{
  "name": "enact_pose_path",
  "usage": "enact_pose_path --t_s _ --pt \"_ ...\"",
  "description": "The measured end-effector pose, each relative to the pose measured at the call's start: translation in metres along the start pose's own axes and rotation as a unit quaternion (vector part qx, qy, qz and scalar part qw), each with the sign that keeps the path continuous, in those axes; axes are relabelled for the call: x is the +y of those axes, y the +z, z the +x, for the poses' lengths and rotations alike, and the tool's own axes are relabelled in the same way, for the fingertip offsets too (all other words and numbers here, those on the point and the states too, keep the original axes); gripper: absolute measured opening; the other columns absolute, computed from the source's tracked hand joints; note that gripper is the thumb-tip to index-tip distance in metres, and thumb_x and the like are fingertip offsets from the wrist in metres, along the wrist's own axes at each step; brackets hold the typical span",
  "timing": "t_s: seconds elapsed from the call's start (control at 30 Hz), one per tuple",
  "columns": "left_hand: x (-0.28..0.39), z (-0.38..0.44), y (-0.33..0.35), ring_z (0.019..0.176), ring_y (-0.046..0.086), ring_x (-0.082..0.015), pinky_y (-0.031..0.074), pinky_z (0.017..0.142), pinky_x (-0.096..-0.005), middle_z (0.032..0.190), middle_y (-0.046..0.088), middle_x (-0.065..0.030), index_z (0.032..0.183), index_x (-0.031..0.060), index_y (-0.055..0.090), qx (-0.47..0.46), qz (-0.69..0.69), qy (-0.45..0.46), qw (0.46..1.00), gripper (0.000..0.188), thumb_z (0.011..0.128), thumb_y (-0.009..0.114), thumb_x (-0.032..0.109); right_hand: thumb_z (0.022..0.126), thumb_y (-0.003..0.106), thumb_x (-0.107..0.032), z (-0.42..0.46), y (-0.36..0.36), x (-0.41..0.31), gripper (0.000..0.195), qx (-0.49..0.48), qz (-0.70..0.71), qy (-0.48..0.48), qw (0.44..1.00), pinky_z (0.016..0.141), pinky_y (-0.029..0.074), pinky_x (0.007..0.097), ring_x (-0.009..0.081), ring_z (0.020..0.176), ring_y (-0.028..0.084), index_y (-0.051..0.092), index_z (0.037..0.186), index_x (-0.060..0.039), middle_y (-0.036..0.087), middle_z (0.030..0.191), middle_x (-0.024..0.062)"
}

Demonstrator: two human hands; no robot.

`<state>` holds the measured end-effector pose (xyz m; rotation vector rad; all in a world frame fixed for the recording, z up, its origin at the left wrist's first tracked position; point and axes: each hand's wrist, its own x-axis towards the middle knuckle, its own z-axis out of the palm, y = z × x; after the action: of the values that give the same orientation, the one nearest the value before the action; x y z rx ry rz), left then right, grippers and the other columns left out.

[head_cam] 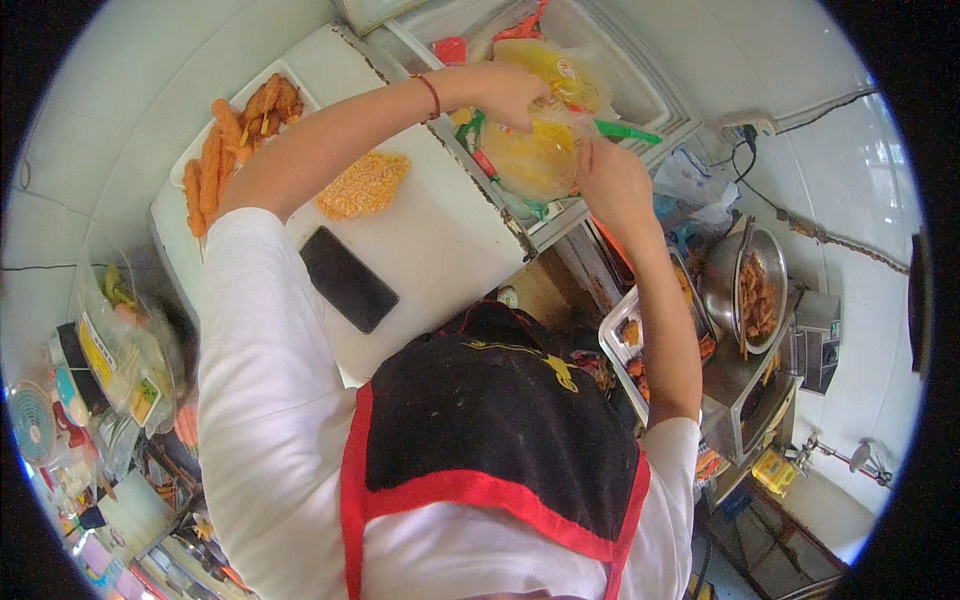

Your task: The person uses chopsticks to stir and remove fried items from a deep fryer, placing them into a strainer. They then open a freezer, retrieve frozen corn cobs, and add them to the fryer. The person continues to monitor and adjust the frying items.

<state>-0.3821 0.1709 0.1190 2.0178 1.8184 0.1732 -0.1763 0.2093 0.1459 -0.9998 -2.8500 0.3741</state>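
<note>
Both my hands reach into an open chest freezer at the top of the view. My left hand [506,94] is closed on the gathered top of a clear plastic bag [525,161] with yellowish food inside. On the other side of the bag's neck, my right hand [611,176] grips the plastic too, beside a green strip [626,132]. Another bag with yellow contents [551,67] lies just beyond. Nearer my left forearm, a crumb-coated flat cutlet [364,186] rests on the white lid [450,247], with a black smartphone [349,279] close by.
A white tray [180,171] of skewered sausages [217,154] and browned meat stands at the left. To the right are a metal tray [616,330] with food pieces, a steel bowl [720,277] of fried strips, and a power socket with cables [750,129] on the wall.
</note>
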Motion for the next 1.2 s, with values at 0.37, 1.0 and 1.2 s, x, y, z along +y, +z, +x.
enact_pose_path --t_s 0.37,1.0,1.2 --pt "0.007 0.028 0.001 0.076 0.062 -0.0308 0.047 0.069 -0.0426 0.078 0.065 -0.0146 0.095 0.0026 0.062 -0.058 0.011 -0.02 0.998 0.037 0.081 0.047 0.033 0.069 0.075 -0.023 0.064 0.054 0.046 0.05 -0.145 0.143 -0.087 0.975 0.075 0.046 0.0314 0.0194 0.087 0.059 0.057 0.112 -0.0061 0.063 0.099 0.0092" --pt "-0.004 0.009 -0.015 0.114 0.047 -0.0315 0.038 0.095 -0.0369 0.124 0.048 -0.0219 0.127 -0.0026 0.04 -0.12 -0.064 0.081 0.987 0.095 0.063 0.066 0.062 0.071 0.072 -0.034 0.044 -0.015 0.034 0.038 -0.175 0.394 0.236 0.871 0.048 0.037 0.0226 0.0105 0.056 0.052 0.063 0.086 -0.0006 0.06 0.073 0.0033" --pt "-0.01 -0.001 -0.01 0.115 0.046 -0.0333 0.038 0.096 -0.0374 0.126 0.046 -0.0225 0.129 -0.0039 0.036 -0.109 -0.038 0.156 0.981 0.101 0.056 0.077 0.053 0.073 0.069 -0.028 0.003 -0.075 0.034 0.034 -0.113 0.413 0.227 0.875 0.05 0.041 0.0227 0.0124 0.059 0.057 0.062 0.085 0.0023 0.062 0.074 0.0054"
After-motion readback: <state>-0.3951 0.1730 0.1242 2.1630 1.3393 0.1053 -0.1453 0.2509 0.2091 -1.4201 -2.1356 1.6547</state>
